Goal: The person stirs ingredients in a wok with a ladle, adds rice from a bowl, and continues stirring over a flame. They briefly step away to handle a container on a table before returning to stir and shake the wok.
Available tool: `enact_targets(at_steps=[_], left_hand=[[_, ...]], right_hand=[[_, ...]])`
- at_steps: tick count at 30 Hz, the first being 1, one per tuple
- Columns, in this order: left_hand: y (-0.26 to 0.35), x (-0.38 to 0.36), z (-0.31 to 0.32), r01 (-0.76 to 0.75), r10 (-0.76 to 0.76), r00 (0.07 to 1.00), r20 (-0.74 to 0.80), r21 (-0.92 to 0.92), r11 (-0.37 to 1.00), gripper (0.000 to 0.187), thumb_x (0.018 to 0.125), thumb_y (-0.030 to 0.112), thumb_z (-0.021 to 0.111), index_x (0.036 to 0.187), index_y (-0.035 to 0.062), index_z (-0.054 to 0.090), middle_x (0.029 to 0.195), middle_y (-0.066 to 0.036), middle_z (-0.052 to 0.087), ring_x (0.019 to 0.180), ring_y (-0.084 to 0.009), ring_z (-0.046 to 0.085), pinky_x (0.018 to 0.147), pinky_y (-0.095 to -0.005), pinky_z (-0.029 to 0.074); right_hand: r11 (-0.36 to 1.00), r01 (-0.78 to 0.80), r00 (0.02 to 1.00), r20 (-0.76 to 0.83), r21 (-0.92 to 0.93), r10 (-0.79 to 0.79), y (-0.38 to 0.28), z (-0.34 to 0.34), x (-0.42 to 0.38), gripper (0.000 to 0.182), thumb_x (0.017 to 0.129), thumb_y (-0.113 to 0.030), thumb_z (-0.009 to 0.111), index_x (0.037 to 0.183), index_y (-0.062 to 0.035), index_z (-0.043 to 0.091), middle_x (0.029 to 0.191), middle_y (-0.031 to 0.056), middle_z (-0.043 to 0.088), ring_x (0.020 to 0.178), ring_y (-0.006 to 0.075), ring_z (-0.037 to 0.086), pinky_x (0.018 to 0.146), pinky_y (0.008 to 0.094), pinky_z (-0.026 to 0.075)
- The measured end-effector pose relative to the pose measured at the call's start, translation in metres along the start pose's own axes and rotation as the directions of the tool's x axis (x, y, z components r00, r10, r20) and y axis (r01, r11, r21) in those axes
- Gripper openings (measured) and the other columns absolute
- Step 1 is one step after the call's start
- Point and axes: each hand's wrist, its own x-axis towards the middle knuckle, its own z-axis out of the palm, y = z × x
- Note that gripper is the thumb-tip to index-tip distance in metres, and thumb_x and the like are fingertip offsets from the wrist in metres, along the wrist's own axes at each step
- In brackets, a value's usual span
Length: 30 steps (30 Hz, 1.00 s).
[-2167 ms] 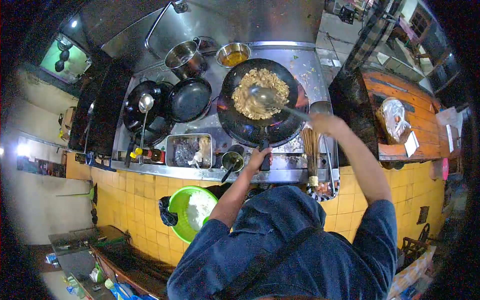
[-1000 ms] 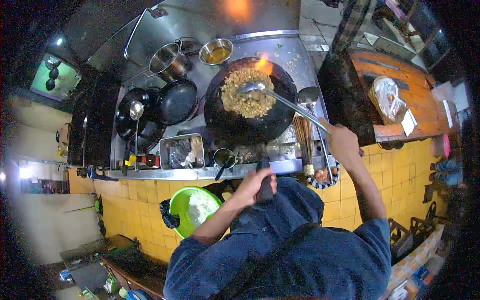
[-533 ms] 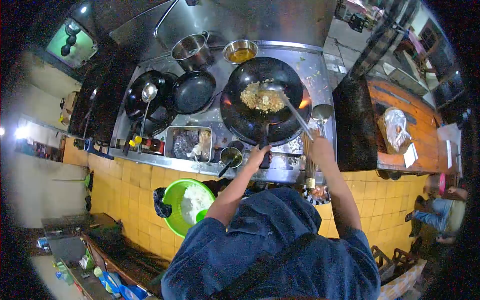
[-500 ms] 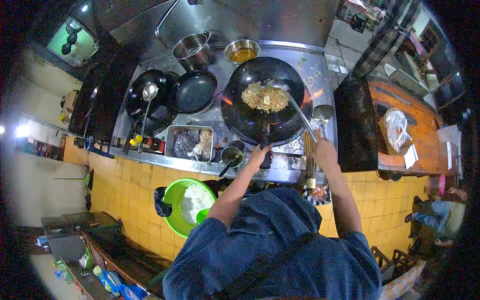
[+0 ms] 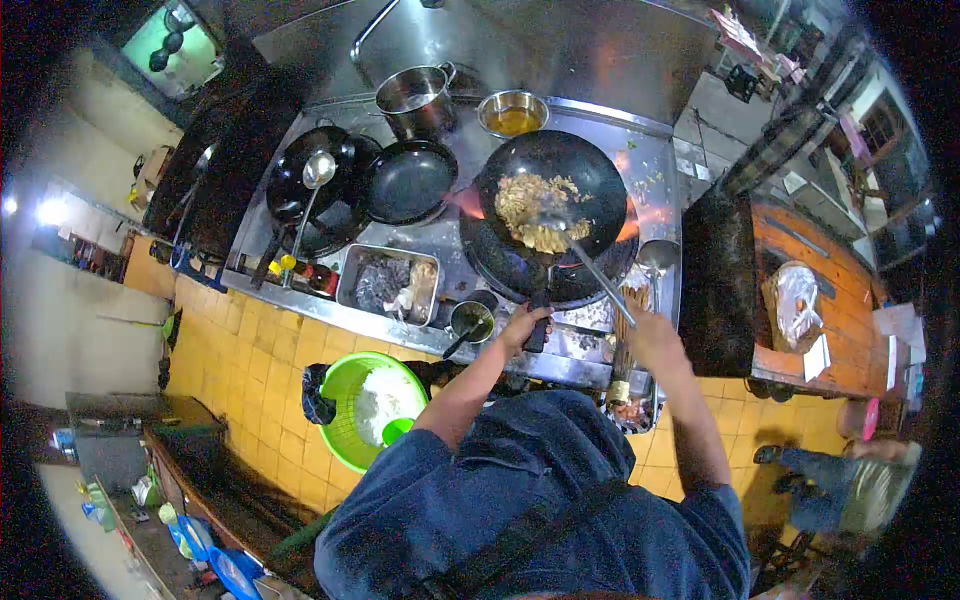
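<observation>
My left hand [image 5: 527,327] is closed around the dark handle [image 5: 540,312] of a black wok [image 5: 590,180]. The wok is tilted above a dark burner ring [image 5: 500,272], with flames at both sides. Brown, grainy food like fried rice [image 5: 530,200] is spread inside it. My right hand [image 5: 655,342] grips a long metal cooking utensil [image 5: 600,277] that slants into the wok; blur hides the exact shape of its head, which is at the food. Beside my right hand stands a bamboo brush [image 5: 625,335].
Left of the wok are a black pan [image 5: 412,182], a ladle [image 5: 318,170], a steel pot [image 5: 415,100] and a food tray [image 5: 390,285]. A bowl of yellow liquid [image 5: 513,115] stands behind. A green basket [image 5: 345,405] holds white rice. Another person [image 5: 850,485] is at right.
The wok has tipped and lifted off the burner ring, and the food has spread out. The utensil's head has come nearer the handle side. The view has shifted; the person at right has moved.
</observation>
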Motion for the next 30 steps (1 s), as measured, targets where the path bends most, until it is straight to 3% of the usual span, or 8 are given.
enact_targets(at_steps=[4, 6, 10, 14, 18, 19, 20, 30], left_hand=[[0.003, 0.008, 0.014, 0.115, -0.113, 0.993, -0.040, 0.062, 0.991, 0.021, 0.080, 0.026, 0.057, 0.080, 0.0046, 0.056, 0.065, -0.005, 0.057, 0.049, -0.0149, 0.053, 0.044, -0.0294, 0.046], [0.048, -0.037, 0.061, 0.189, -0.186, 0.949, -0.256, -0.012, 0.982, 0.019, 0.079, 0.025, 0.058, 0.077, 0.0057, 0.056, 0.064, -0.005, 0.056, 0.050, -0.0167, 0.052, 0.047, -0.0311, 0.046], [0.102, -0.121, 0.124, 0.359, -0.286, 0.933, 0.220, -0.496, 0.791, 0.019, 0.081, 0.020, 0.054, 0.069, 0.0067, 0.048, 0.056, -0.005, 0.051, 0.047, -0.0168, 0.050, 0.044, -0.0295, 0.045], [0.090, -0.089, 0.077, 0.451, -0.334, 0.881, 0.336, -0.380, 0.807, 0.019, 0.083, 0.018, 0.053, 0.072, 0.0041, 0.047, 0.064, -0.005, 0.051, 0.054, -0.0133, 0.050, 0.051, -0.0261, 0.046], [0.057, -0.097, 0.073, 0.250, -0.243, 0.963, -0.118, 0.047, 0.967, 0.016, 0.080, 0.018, 0.054, 0.072, 0.0045, 0.052, 0.060, -0.004, 0.051, 0.051, -0.0148, 0.051, 0.049, -0.0295, 0.044], [0.017, -0.095, 0.077, 0.210, -0.231, 0.968, -0.101, -0.183, 0.960, 0.015, 0.079, 0.018, 0.054, 0.072, 0.0047, 0.053, 0.060, -0.006, 0.053, 0.051, -0.0160, 0.053, 0.048, -0.0314, 0.044], [0.047, -0.137, 0.097, 0.300, -0.291, 0.950, 0.116, -0.080, 0.950, 0.015, 0.078, 0.018, 0.053, 0.069, 0.0058, 0.053, 0.061, -0.006, 0.055, 0.053, -0.0158, 0.055, 0.049, -0.0311, 0.044], [0.049, -0.123, 0.074, 0.304, -0.310, 0.947, 0.089, 0.075, 0.950, 0.016, 0.079, 0.020, 0.052, 0.074, 0.0050, 0.052, 0.062, -0.007, 0.055, 0.050, -0.0166, 0.053, 0.052, -0.0309, 0.045]], right_hand=[[0.988, -0.106, 0.986, -0.140, -0.109, 0.090, -0.026, 0.015, 0.030, 0.054, 0.076, -0.017, 0.048, 0.128, -0.0070, 0.034, 0.092, 0.0240, 0.056, 0.092, 0.0382, 0.052, 0.087, 0.0424, 0.039], [0.960, 0.031, 0.999, 0.028, 0.278, -0.041, -0.009, -0.006, 0.022, 0.053, 0.076, -0.014, 0.050, 0.127, -0.0101, 0.036, 0.089, 0.0242, 0.057, 0.092, 0.0366, 0.053, 0.085, 0.0422, 0.041], [1.000, -0.005, 1.000, 0.027, 0.028, 0.004, 0.000, -0.106, -0.035, 0.052, 0.075, -0.014, 0.055, 0.125, -0.0203, 0.040, 0.085, 0.0251, 0.056, 0.086, 0.0379, 0.054, 0.077, 0.0459, 0.044], [0.998, -0.053, 0.994, 0.100, 0.031, 0.050, -0.011, -0.099, -0.052, 0.051, 0.076, -0.016, 0.055, 0.125, -0.0224, 0.040, 0.084, 0.0251, 0.056, 0.083, 0.0391, 0.054, 0.074, 0.0472, 0.044], [0.993, 0.103, 0.994, -0.032, 0.051, -0.102, -0.007, -0.078, -0.062, 0.051, 0.076, -0.016, 0.055, 0.124, -0.0202, 0.040, 0.078, 0.0248, 0.056, 0.076, 0.0404, 0.055, 0.069, 0.0469, 0.046], [0.999, 0.024, 0.999, -0.029, -0.026, -0.025, -0.009, -0.076, -0.059, 0.051, 0.075, -0.015, 0.055, 0.124, -0.0193, 0.040, 0.076, 0.0244, 0.057, 0.074, 0.0404, 0.056, 0.068, 0.0468, 0.046], [0.994, -0.058, 0.998, -0.021, -0.097, 0.056, -0.011, -0.072, -0.060, 0.051, 0.075, -0.014, 0.055, 0.124, -0.0185, 0.040, 0.075, 0.0241, 0.057, 0.072, 0.0404, 0.056, 0.067, 0.0467, 0.047], [0.992, -0.090, 0.987, -0.139, -0.088, 0.078, 0.041, -0.025, -0.033, 0.043, 0.081, -0.008, 0.046, 0.124, -0.0075, 0.040, 0.076, 0.0210, 0.059, 0.064, 0.0335, 0.060, 0.056, 0.0435, 0.048]])
